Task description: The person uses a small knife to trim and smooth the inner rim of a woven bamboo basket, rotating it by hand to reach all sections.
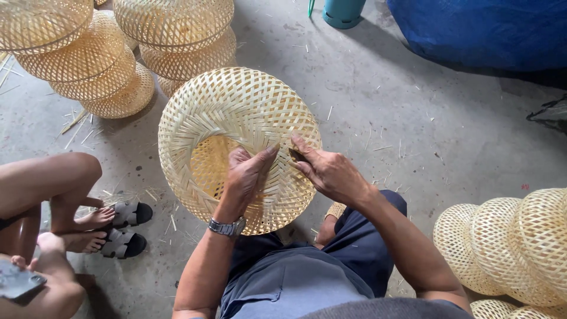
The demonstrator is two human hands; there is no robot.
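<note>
- On the lap, a woven bamboo basket (236,142) is pressed flat by the left hand (245,177).
- A small dark tool (297,156) is pinched in the right hand (331,174).
- Finished baskets (118,53) are piled behind; this one seems nearly woven.

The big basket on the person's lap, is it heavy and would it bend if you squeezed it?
The basket is probably light: thin woven strips with open gaps. It likely flexes a little, though the left hand presses it without denting it. Being round, it might roll on its edge.
</note>
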